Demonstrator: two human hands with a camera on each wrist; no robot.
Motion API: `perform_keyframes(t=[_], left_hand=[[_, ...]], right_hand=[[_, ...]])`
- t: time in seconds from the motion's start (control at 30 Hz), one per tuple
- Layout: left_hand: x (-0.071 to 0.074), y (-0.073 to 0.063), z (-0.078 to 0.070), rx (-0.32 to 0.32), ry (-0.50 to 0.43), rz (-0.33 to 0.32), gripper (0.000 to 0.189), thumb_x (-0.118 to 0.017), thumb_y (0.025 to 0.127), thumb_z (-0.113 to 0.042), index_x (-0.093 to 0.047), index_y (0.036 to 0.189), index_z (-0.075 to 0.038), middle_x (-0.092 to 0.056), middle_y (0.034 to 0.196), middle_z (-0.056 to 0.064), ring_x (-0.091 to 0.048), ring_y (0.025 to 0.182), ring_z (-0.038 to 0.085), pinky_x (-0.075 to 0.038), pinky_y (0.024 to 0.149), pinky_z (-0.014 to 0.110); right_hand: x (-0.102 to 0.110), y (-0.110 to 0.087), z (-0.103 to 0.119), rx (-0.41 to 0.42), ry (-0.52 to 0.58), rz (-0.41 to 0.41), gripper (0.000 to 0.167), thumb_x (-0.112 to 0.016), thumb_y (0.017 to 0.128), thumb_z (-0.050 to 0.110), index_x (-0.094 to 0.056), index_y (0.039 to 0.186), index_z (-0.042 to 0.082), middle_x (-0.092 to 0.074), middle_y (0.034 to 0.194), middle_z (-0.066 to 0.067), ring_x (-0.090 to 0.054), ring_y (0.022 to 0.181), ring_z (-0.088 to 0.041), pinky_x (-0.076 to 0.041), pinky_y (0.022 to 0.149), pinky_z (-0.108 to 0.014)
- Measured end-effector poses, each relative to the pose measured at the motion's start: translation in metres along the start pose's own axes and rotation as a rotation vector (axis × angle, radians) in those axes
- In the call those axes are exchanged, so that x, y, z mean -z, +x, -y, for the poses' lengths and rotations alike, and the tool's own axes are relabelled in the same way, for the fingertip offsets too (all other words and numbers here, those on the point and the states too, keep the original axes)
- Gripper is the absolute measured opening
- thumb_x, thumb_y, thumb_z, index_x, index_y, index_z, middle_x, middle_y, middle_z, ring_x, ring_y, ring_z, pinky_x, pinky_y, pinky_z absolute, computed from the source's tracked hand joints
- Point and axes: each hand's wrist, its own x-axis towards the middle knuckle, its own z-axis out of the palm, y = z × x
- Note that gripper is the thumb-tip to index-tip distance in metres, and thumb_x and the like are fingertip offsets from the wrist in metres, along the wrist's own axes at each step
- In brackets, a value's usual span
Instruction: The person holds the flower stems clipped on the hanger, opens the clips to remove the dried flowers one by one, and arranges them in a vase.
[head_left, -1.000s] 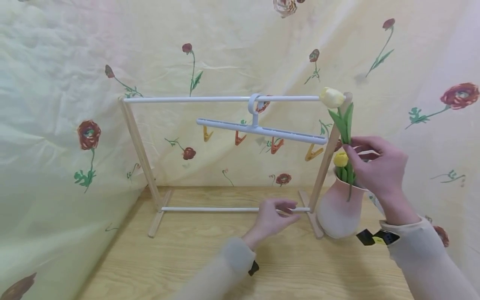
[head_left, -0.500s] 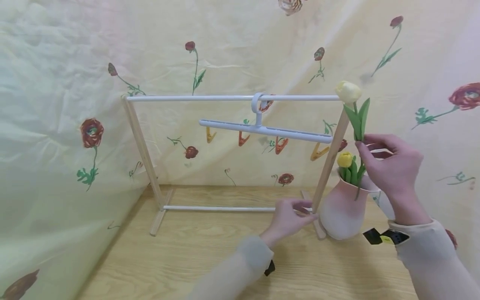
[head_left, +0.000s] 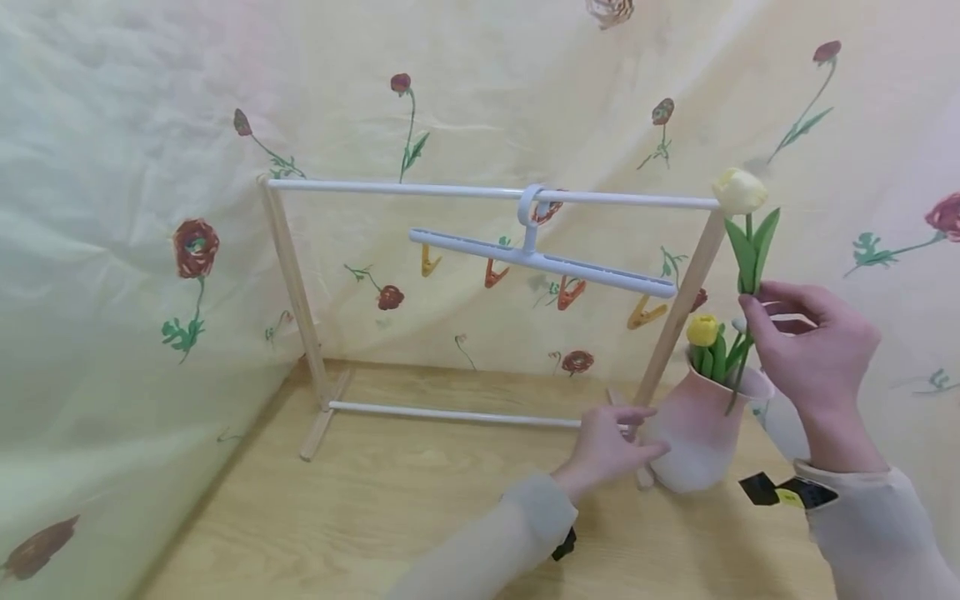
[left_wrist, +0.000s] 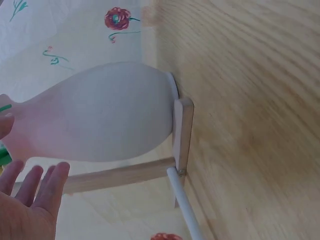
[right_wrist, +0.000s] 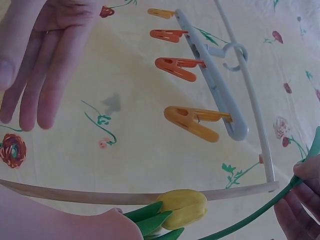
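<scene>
My right hand (head_left: 817, 358) pinches the green stem of a cream-white tulip (head_left: 739, 192) between thumb and fingers, just below its leaves. The tulip stands nearly upright, its stem's lower end overlapping the front of a pink-and-white vase (head_left: 693, 446) in the head view. A yellow tulip (head_left: 702, 330) sits in the vase's mouth. Left of the vase, my left hand (head_left: 611, 446) is held with fingers extended and thumb apart, holding nothing. The left wrist view shows its fingers (left_wrist: 52, 187) beside the vase; whether they touch it I cannot tell.
A wooden rack with a white top rail (head_left: 397, 189) stands left of the vase. From the rail hangs a pale blue hanger (head_left: 480, 246) with several orange and yellow clips (right_wrist: 192, 122). A flower-printed cloth (head_left: 465, 108) covers the back and sides.
The right hand has carried the white tulip rightward, uncovering more of the yellow tulip and vase mouth. My left hand has moved right, closer to the vase. The head view has shifted slightly.
</scene>
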Motion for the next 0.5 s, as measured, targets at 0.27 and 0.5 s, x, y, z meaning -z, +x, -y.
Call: perform_keyframes(t=[0.27,0.5], left_hand=[[-0.017,0.007,0.001,0.015,-0.001,-0.006,0.053,-0.091,0.085,-0.016,-0.074,0.135,-0.019,-0.077,0.129,-0.005,-0.034,0.045,-0.003,-0.034,0.045,0.011],[-0.026,0.007,0.005,0.026,0.058,-0.009,0.057,-0.092,0.086,-0.021,-0.071,0.139,-0.023,-0.069,0.141,-0.012,-0.061,0.071,-0.004,-0.049,0.063,0.008]], right_hand=[[-0.001,0.002,0.0,-0.007,0.006,0.0,0.025,-0.082,0.087,0.006,-0.081,0.111,-0.002,-0.068,0.087,0.043,-0.064,0.075,0.019,-0.05,0.069,0.002],[0.002,0.001,-0.006,-0.021,-0.006,-0.014,0.025,-0.082,0.088,0.007,-0.081,0.111,-0.002,-0.067,0.087,0.043,-0.064,0.074,0.019,-0.05,0.069,0.002]])
